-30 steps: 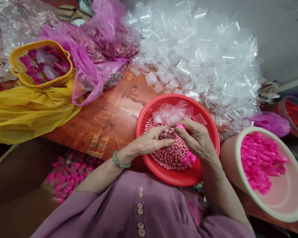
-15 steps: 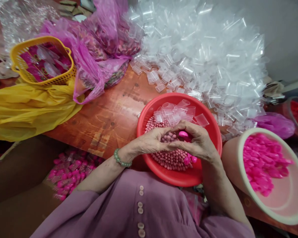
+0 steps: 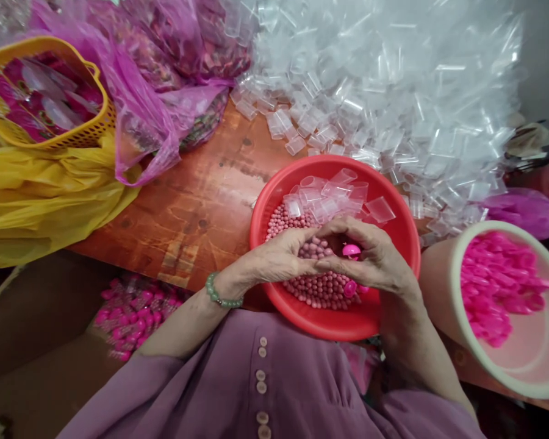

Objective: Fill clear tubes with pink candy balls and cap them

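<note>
Since the earlier frame your view has dipped and the pink cap (image 3: pixel 350 250) sits lower between your hands at frame centre over the red bowl (image 3: pixel 396 219); right hand (image 3: pixel 375 259) pinches it, left hand (image 3: pixel 281 259) curls alongside, contents hidden—capping step, so next press squarely.

Two hands: left hand (image 3: pixel 279 259), right hand (image 3: pixel 375 259). One red bowl (image 3: pixel 274 201). One yellow basket (image 3: pixel 80 137). One beige tub (image 3: pixel 460 286).

A red bowl (image 3: pixel 265 210) holds dusty-pink beads (image 3: pixel 318 286) and clear cups (image 3: pixel 329 195); hot-pink caps (image 3: pixel 498 286) fill a cream tub (image 3: pixel 498 372) beside a yellow basket (image 3: pixel 50 137) on reddish-brown tabletop (image 3: pixel 196 207).
</note>
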The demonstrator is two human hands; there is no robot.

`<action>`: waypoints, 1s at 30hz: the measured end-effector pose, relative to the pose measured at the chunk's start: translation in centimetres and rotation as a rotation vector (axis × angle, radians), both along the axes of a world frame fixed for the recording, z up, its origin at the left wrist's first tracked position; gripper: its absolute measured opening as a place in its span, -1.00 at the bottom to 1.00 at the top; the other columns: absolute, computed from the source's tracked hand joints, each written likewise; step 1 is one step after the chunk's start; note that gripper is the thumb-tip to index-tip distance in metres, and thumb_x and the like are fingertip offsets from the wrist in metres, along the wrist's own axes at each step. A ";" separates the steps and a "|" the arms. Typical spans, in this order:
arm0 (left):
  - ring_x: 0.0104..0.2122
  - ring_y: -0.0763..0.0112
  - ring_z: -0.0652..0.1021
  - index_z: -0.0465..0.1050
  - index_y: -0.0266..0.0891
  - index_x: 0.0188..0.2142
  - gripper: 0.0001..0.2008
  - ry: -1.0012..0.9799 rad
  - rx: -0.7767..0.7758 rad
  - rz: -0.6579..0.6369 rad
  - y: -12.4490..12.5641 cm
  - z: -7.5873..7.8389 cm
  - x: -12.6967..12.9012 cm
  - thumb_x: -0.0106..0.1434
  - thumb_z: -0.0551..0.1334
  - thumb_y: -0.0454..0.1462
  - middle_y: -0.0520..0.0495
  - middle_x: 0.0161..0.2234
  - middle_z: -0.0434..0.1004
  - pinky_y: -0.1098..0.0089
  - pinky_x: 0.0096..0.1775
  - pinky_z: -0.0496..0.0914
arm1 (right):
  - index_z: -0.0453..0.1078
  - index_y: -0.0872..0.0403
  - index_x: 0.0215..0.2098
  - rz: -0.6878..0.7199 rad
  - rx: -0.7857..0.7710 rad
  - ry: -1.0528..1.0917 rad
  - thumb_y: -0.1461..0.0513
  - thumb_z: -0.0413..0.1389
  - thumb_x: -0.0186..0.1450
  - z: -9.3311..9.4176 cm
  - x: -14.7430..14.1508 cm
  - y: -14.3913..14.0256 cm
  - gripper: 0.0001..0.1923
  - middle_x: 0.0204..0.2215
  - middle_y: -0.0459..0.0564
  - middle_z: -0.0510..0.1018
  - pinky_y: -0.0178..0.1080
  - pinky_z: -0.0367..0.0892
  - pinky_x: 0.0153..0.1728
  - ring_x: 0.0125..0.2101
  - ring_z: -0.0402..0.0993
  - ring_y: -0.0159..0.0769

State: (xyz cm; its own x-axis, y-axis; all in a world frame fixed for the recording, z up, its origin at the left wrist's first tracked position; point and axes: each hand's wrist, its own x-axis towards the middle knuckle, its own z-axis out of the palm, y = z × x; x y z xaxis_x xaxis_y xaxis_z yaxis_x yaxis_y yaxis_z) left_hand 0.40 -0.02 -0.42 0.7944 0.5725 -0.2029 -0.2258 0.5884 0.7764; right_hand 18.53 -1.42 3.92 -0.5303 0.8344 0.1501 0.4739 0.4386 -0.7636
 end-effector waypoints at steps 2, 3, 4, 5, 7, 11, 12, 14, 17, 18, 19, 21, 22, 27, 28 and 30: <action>-0.39 0.57 0.39 0.48 -0.32 -0.21 -0.61 -0.014 -0.009 -0.004 0.0 0.1 0.0 -0.04 0.49 -0.30 0.08 -0.40 0.39 0.45 -0.24 0.32 | 0.38 0.05 -0.29 0.008 -0.029 0.008 0.18 0.25 0.25 0.1 0.0 0.0 -0.84 -0.44 -0.10 0.50 -0.33 0.31 -0.45 -0.47 0.39 -0.42; -0.40 0.57 0.39 0.48 -0.32 -0.24 -0.62 -0.015 -0.015 0.000 0.1 0.1 -0.1 -0.05 0.49 -0.29 0.08 -0.41 0.39 0.45 -0.25 0.32 | 0.35 0.05 -0.33 0.003 -0.049 0.020 0.18 0.25 0.25 0.1 0.0 0.0 -0.83 -0.47 -0.12 0.47 -0.35 0.28 -0.48 -0.49 0.36 -0.44; -0.41 0.58 0.38 0.48 -0.32 -0.26 -0.63 -0.014 -0.022 0.009 0.1 0.1 -0.1 -0.05 0.50 -0.28 0.09 -0.42 0.39 0.44 -0.26 0.31 | 0.32 0.05 -0.35 -0.011 -0.066 0.035 0.19 0.26 0.24 0.1 0.0 0.0 -0.81 -0.49 -0.14 0.44 -0.36 0.25 -0.51 -0.52 0.32 -0.46; -0.41 0.58 0.38 0.48 -0.32 -0.27 -0.63 -0.012 -0.030 0.021 0.1 0.1 -0.1 -0.06 0.51 -0.27 0.09 -0.41 0.39 0.44 -0.26 0.31 | 0.30 0.05 -0.36 -0.033 -0.081 0.051 0.18 0.27 0.23 0.1 0.0 0.0 -0.79 -0.50 -0.15 0.41 -0.37 0.23 -0.53 -0.53 0.30 -0.47; -0.39 0.55 0.40 0.47 -0.31 -0.29 -0.62 -0.021 -0.050 0.042 0.2 0.0 -0.1 -0.08 0.52 -0.25 0.07 -0.40 0.42 0.43 -0.24 0.32 | 0.29 0.05 -0.37 -0.071 -0.099 0.072 0.18 0.29 0.21 0.0 0.0 0.0 -0.75 -0.50 -0.17 0.39 -0.37 0.20 -0.55 -0.54 0.27 -0.48; -0.34 0.49 0.45 0.47 -0.31 -0.29 -0.60 -0.051 -0.083 0.052 0.1 -0.1 -0.2 -0.08 0.52 -0.23 0.02 -0.36 0.48 0.39 -0.20 0.34 | 0.34 0.05 -0.36 -0.073 -0.101 0.070 0.21 0.29 0.21 0.0 0.1 -0.2 -0.80 -0.51 -0.17 0.41 -0.36 0.21 -0.52 -0.53 0.28 -0.47; -0.34 0.49 0.46 0.46 -0.31 -0.29 -0.60 -0.051 -0.093 0.053 0.1 -0.1 -0.2 -0.08 0.52 -0.23 0.02 -0.35 0.48 0.39 -0.20 0.34 | 0.35 0.05 -0.35 -0.074 -0.099 0.066 0.22 0.29 0.21 0.0 0.1 -0.3 -0.81 -0.51 -0.17 0.41 -0.35 0.21 -0.51 -0.52 0.29 -0.46; -0.34 0.50 0.46 0.46 -0.32 -0.30 -0.61 -0.049 -0.107 0.053 0.1 0.0 -0.3 -0.10 0.52 -0.26 0.02 -0.35 0.49 0.39 -0.21 0.34 | 0.37 0.06 -0.36 -0.080 -0.112 0.066 0.22 0.30 0.19 0.0 0.2 -0.4 -0.81 -0.50 -0.16 0.42 -0.34 0.22 -0.48 -0.51 0.30 -0.45; -0.37 0.53 0.44 0.45 -0.33 -0.33 -0.64 -0.046 -0.100 0.056 0.1 0.1 -0.4 -0.10 0.51 -0.30 0.03 -0.37 0.48 0.43 -0.25 0.33 | 0.36 0.07 -0.39 -0.095 -0.181 0.111 0.20 0.33 0.16 0.1 0.2 -0.5 -0.77 -0.52 -0.17 0.39 -0.34 0.19 -0.49 -0.52 0.26 -0.46; -0.39 0.55 0.43 0.45 -0.33 -0.34 -0.67 -0.042 -0.089 0.067 0.1 0.1 -0.4 -0.08 0.49 -0.32 0.05 -0.40 0.46 0.46 -0.28 0.33 | 0.35 0.07 -0.40 -0.108 -0.215 0.135 0.18 0.34 0.15 0.1 0.2 -0.5 -0.75 -0.53 -0.18 0.36 -0.35 0.17 -0.51 -0.53 0.24 -0.47; -0.42 0.58 0.42 0.44 -0.33 -0.35 -0.69 -0.036 -0.079 0.080 0.1 0.1 -0.4 -0.06 0.48 -0.33 0.06 -0.43 0.44 0.48 -0.31 0.33 | 0.34 0.06 -0.41 -0.125 -0.249 0.162 0.16 0.35 0.14 0.1 0.2 -0.5 -0.73 -0.55 -0.19 0.33 -0.35 0.15 -0.52 -0.54 0.20 -0.47; -0.44 0.59 0.44 0.42 -0.34 -0.34 -0.72 -0.034 -0.068 0.101 0.0 0.1 -0.5 -0.03 0.44 -0.36 0.07 -0.45 0.42 0.51 -0.34 0.35 | 0.34 0.06 -0.39 -0.162 -0.310 0.214 0.12 0.35 0.13 0.1 0.3 -0.6 -0.71 -0.58 -0.21 0.29 -0.34 0.12 -0.53 -0.56 0.16 -0.48; -0.44 0.58 0.46 0.42 -0.34 -0.33 -0.73 -0.042 -0.068 0.103 0.0 0.1 -0.6 -0.02 0.42 -0.37 0.06 -0.44 0.43 0.51 -0.35 0.37 | 0.36 0.05 -0.36 -0.176 -0.333 0.233 0.09 0.34 0.14 0.1 0.4 -0.7 -0.70 -0.58 -0.21 0.29 -0.34 0.11 -0.53 -0.56 0.15 -0.48; -0.43 0.51 0.53 0.44 -0.34 -0.22 -0.66 -0.155 -0.117 0.067 0.3 -0.2 -1.1 -0.05 0.36 -0.42 -0.02 -0.40 0.52 0.49 -0.37 0.43 | 0.44 0.04 -0.13 -0.309 -0.379 0.273 -0.12 0.22 0.20 -0.4 1.3 -1.1 -0.53 -0.52 -0.15 0.34 -0.32 0.12 -0.53 -0.53 0.20 -0.42; -0.43 0.49 0.54 0.44 -0.34 -0.21 -0.64 -0.180 -0.138 0.058 0.4 -0.2 -1.2 -0.07 0.35 -0.43 -0.03 -0.39 0.54 0.48 -0.36 0.44 | 0.44 0.05 -0.16 -0.356 -0.405 0.303 -0.16 0.17 0.21 -0.6 1.4 -1.1 -0.51 -0.53 -0.14 0.33 -0.33 0.11 -0.55 -0.54 0.19 -0.43; -0.41 0.45 0.57 0.44 -0.34 -0.19 -0.61 -0.215 -0.168 0.037 0.6 -0.3 -1.4 -0.09 0.33 -0.44 -0.06 -0.37 0.56 0.44 -0.33 0.46 | 0.45 0.06 -0.27 -0.460 -0.463 0.405 -0.22 0.11 0.22 -0.8 1.2 -1.2 -0.48 -0.56 -0.15 0.32 -0.34 0.10 -0.58 -0.58 0.19 -0.44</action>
State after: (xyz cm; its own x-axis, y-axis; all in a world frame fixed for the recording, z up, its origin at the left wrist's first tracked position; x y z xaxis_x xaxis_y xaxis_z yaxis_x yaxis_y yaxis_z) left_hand -1.05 0.57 -0.75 0.8087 0.5744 -0.1268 -0.3984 0.6935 0.6002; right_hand 19.74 -2.63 3.12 -0.0924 0.9828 -0.1597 0.1759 -0.1418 -0.9741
